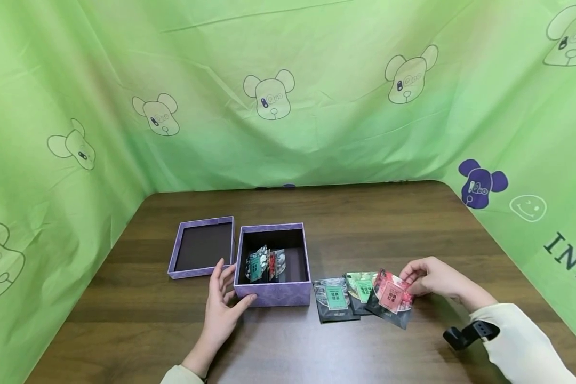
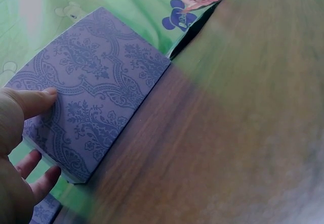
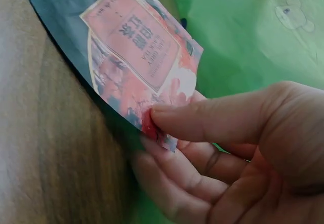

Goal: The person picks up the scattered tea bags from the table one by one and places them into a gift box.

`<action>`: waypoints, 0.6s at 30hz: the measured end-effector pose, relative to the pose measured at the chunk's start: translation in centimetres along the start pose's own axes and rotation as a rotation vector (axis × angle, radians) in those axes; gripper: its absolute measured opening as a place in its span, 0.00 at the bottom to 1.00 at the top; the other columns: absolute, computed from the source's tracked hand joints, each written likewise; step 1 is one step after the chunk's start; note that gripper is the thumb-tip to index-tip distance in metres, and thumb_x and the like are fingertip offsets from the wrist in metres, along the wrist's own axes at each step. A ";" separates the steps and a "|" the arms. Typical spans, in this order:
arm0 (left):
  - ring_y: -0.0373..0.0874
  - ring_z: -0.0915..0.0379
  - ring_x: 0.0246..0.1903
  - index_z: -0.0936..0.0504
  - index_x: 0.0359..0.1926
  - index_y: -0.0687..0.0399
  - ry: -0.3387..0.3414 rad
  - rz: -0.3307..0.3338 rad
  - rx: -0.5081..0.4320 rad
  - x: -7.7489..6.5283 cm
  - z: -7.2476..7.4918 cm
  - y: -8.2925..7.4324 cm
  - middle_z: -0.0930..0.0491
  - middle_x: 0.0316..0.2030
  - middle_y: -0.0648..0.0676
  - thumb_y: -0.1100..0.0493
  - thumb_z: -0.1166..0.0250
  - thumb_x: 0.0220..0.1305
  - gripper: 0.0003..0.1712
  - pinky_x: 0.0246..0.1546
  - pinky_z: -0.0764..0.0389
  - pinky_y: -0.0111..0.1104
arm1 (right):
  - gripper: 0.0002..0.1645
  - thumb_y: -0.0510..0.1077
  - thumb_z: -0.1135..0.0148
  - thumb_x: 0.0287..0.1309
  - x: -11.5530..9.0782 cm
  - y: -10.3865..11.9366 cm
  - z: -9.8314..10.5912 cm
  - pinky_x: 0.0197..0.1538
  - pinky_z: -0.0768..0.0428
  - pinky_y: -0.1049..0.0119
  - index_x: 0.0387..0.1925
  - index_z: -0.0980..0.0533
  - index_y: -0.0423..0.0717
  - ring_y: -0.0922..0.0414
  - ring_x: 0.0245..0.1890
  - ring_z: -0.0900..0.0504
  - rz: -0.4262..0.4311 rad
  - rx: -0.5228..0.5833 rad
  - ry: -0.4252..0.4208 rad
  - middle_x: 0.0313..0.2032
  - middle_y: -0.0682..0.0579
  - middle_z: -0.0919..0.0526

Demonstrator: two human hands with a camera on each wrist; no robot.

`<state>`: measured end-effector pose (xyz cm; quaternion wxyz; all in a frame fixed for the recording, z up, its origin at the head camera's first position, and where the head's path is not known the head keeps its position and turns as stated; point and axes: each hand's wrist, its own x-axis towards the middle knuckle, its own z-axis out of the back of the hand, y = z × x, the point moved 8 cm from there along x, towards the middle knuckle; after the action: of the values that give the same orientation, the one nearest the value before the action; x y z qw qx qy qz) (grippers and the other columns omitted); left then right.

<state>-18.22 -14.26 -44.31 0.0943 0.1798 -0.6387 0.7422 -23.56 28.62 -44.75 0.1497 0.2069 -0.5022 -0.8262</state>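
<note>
My right hand (image 1: 424, 277) pinches a corner of a pink and black tea bag sachet (image 3: 139, 47), labelled Earl Grey black tea, between thumb and fingers. In the head view this sachet overlaps a green-labelled sachet (image 1: 364, 290), beside another green-labelled sachet (image 1: 333, 304) on the table. At the front left corner of a purple patterned box (image 1: 273, 294), my left hand (image 1: 221, 314) rests with its fingers spread. Its thumb touches the front wall (image 2: 96, 82), and its fingers lie along the left side. Several sachets (image 1: 256, 265) stand inside the open box, toward its left.
A purple box lid (image 1: 204, 248), inner side up, lies left of the box on the brown wooden table (image 1: 365, 224). Green cloth (image 1: 288, 149) with bear drawings hangs behind and at the sides. A black strap (image 1: 470, 334) is at the right wrist.
</note>
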 end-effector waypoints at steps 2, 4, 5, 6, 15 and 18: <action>0.47 0.31 0.59 0.51 0.74 0.69 0.001 -0.004 0.002 0.0 0.0 0.0 0.31 0.63 0.69 0.77 0.27 0.50 0.56 0.48 0.25 0.28 | 0.15 0.22 0.39 0.46 0.1 -0.2 0.2 0.32 0.17 0.63 0.39 0.27 0.17 0.59 0.28 0.18 -0.012 0.035 0.006 0.30 0.42 0.17; 0.51 0.31 0.59 0.51 0.74 0.68 0.003 -0.009 0.002 0.0 0.0 -0.1 0.31 0.63 0.69 0.77 0.27 0.50 0.56 0.48 0.25 0.28 | 0.16 0.21 0.41 0.48 0.1 -0.2 0.4 0.33 0.16 0.63 0.41 0.28 0.13 0.59 0.28 0.17 -0.011 0.053 0.012 0.31 0.40 0.16; 0.52 0.31 0.59 0.51 0.74 0.68 0.004 -0.012 0.001 0.0 0.0 -0.1 0.31 0.63 0.69 0.77 0.27 0.50 0.56 0.48 0.25 0.28 | 0.16 0.21 0.42 0.49 0.1 -0.1 0.5 0.33 0.16 0.63 0.42 0.29 0.12 0.59 0.28 0.17 -0.007 0.061 0.015 0.32 0.39 0.16; 0.51 0.31 0.59 0.51 0.74 0.68 0.004 -0.013 0.003 0.0 0.0 -0.1 0.31 0.63 0.69 0.77 0.27 0.50 0.56 0.48 0.25 0.28 | 0.17 0.21 0.42 0.50 0.1 -0.1 0.6 0.33 0.16 0.63 0.42 0.29 0.12 0.60 0.28 0.17 -0.003 0.064 0.018 0.32 0.38 0.16; 0.48 0.31 0.59 0.51 0.74 0.66 0.012 -0.032 0.014 0.0 0.0 -0.1 0.31 0.64 0.68 0.76 0.27 0.51 0.56 0.49 0.25 0.29 | 0.16 0.22 0.41 0.51 0.7 1.1 1.5 0.33 0.17 0.66 0.43 0.28 0.12 0.61 0.29 0.18 0.024 0.007 0.016 0.34 0.37 0.15; 0.47 0.31 0.59 0.51 0.74 0.66 0.007 -0.028 0.014 0.0 0.0 -0.1 0.31 0.63 0.68 0.76 0.27 0.51 0.56 0.49 0.25 0.29 | 0.16 0.22 0.40 0.50 1.2 1.8 1.4 0.33 0.17 0.65 0.42 0.26 0.13 0.60 0.30 0.17 0.052 -0.006 0.018 0.34 0.36 0.15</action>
<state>-18.20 -14.26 -44.21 0.1055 0.1869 -0.6306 0.7459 -25.27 28.33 -42.75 0.1759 0.2007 -0.5036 -0.8217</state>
